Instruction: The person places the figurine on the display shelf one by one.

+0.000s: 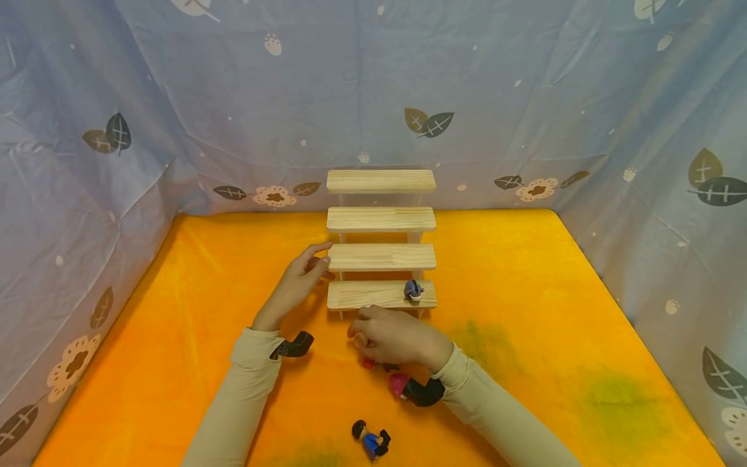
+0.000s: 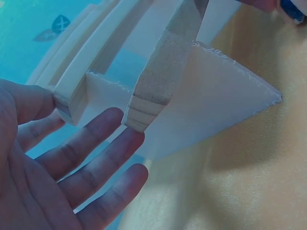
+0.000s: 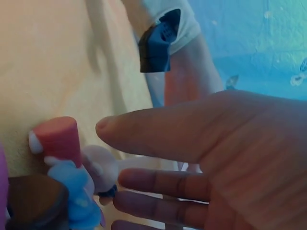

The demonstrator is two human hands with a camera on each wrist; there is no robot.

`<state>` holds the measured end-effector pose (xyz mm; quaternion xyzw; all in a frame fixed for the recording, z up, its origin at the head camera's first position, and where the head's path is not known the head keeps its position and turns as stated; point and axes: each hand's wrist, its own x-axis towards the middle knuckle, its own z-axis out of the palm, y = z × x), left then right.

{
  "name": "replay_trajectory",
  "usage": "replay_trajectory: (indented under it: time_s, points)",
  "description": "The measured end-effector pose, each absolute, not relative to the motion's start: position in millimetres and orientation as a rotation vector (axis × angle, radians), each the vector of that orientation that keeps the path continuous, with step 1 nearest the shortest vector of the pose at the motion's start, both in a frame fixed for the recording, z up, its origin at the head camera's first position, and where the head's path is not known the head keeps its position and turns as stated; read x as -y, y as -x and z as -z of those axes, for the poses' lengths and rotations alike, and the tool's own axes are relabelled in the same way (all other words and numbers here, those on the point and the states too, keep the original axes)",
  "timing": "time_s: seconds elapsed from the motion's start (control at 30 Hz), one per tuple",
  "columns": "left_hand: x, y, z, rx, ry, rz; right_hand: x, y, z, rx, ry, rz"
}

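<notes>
A wooden four-step display shelf [image 1: 373,257] stands on the orange cloth. With thumb and fingers, my left hand [image 1: 299,283] pinches the left end of its second-lowest step; in the left wrist view the other fingertips [image 2: 136,139] reach the lowest step's end. In front of the shelf, my right hand [image 1: 397,335] hovers over small toy figures. Its thumb and fingers are apart in the right wrist view, close to a pale round piece [image 3: 100,167] and a red piece [image 3: 60,139]. A grey-blue figure [image 1: 413,290] stands on the lowest step's right part.
A pink-topped figure [image 1: 399,384] lies beside the right wrist, partly hidden by the black wrist camera [image 1: 425,393]. Nearer the front, a blue-clothed figure with black hair [image 1: 370,441] lies on the cloth. Patterned grey-blue fabric walls [image 1: 362,84] enclose the back and sides.
</notes>
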<state>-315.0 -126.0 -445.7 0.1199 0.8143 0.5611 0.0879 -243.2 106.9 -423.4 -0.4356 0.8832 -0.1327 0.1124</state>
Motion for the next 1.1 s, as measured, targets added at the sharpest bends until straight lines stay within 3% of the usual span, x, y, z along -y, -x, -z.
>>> replay_trajectory:
  time_s: [1.1]
  points:
    - [125.5, 314.5, 445.2, -2.42, -0.337, -1.659, -98.0, 226.4, 430.5, -2.787, 1.284, -0.068]
